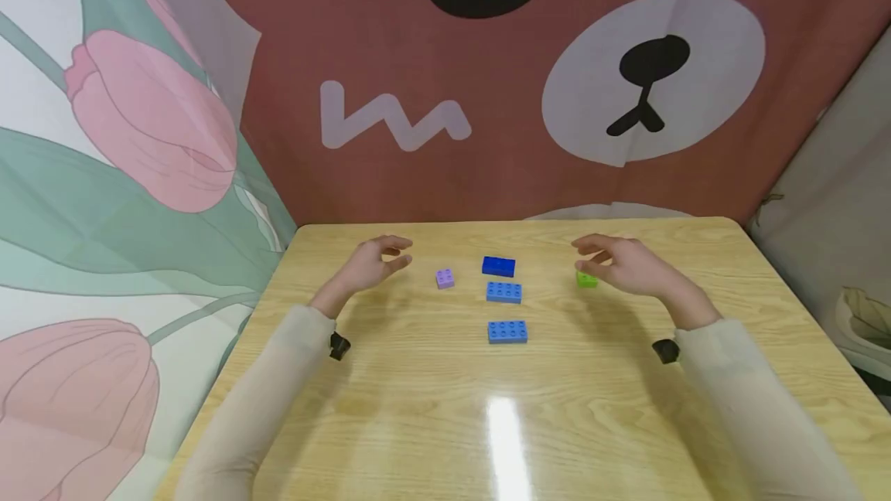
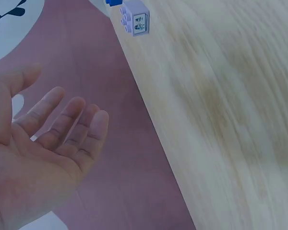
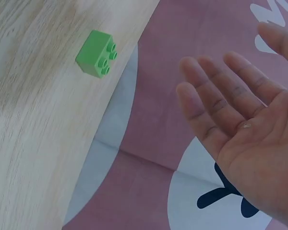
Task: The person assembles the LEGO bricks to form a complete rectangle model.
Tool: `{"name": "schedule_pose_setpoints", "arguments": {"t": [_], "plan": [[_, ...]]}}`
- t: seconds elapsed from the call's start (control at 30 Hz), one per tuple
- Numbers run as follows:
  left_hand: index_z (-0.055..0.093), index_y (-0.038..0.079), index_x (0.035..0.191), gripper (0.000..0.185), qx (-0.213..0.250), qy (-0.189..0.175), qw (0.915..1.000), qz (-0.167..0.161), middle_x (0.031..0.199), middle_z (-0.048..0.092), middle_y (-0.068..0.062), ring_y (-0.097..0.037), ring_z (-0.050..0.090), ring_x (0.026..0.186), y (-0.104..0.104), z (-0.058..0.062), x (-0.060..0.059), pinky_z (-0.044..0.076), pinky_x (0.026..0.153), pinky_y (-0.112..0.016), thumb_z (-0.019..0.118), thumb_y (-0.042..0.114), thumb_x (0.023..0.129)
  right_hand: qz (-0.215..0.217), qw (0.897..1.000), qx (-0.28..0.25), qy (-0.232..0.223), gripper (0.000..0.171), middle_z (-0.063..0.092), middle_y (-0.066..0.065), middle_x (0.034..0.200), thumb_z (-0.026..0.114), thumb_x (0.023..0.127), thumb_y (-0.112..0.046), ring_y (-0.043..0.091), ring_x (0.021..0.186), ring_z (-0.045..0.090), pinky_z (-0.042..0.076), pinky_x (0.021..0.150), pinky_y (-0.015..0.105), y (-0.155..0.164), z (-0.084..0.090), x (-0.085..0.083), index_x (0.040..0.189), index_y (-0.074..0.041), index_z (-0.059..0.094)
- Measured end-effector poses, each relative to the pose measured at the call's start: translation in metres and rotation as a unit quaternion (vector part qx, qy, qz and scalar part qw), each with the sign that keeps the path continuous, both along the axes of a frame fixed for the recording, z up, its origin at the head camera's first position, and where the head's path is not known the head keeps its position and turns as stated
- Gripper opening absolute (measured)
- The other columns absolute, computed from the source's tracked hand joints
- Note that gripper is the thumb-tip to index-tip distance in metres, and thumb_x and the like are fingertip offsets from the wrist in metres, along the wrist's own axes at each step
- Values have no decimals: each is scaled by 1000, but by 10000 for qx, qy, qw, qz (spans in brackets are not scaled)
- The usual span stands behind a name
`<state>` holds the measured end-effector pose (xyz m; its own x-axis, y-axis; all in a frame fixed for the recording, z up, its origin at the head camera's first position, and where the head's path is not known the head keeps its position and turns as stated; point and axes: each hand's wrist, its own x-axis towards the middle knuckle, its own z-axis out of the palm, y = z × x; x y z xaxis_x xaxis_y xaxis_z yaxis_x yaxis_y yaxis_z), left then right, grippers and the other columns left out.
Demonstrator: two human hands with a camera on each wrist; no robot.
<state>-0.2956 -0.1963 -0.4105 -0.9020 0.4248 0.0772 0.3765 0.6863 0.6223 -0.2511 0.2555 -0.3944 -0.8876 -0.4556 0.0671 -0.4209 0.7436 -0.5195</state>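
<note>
Both hands hover empty, fingers loosely spread. Left hand (image 1: 372, 263) near purple brick (image 1: 445, 278), at its 9 o'clock; right hand (image 1: 623, 263) just beside green brick (image 1: 586, 279). Three blue bricks (image 1: 504, 292) lie mid-counter (image 1: 431, 400), between the hands.

A makeshift recording corner, homely rather than industrial: a small wooden table (image 1: 418, 408) is walled in by hung fabric, a bear-face cloth (image 1: 557, 99) behind and a tulip-print cloth (image 1: 104, 176) to the left. Toy bricks (image 1: 504, 292) lie on the table.
</note>
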Motion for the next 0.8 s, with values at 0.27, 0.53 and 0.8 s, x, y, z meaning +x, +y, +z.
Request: {"name": "schedule_pose_setpoints", "arguments": {"t": [0.27,0.53,0.8], "plan": [[60,15,122,32,275,71,9996,-88,121,56,-1,-22,55,104,11,-10,2,43,87,-45,60,26,92,248,9990,-362,-90,50,55,14,122,55,92,-39,28,101,57,48,78,43,-6,-4,3,132,-9,49],[61,14,120,30,420,80,9990,-159,119,58,-4,-18,57,100,22,-14,5,47,81,-39,61,24,91,349,9982,-466,-130,47,56,9,121,58,91,-37,24,101,58,47,81,44,-15,-12,2,129,-11,51],[61,10,119,30,637,208,9970,-379,117,59,-8,-21,59,97,31,-20,8,48,79,-38,63,19,90,506,9971,-548,-157,42,57,9,119,60,91,-33,23,98,59,49,76,37,-25,-14,9,127,-12,53]]}}
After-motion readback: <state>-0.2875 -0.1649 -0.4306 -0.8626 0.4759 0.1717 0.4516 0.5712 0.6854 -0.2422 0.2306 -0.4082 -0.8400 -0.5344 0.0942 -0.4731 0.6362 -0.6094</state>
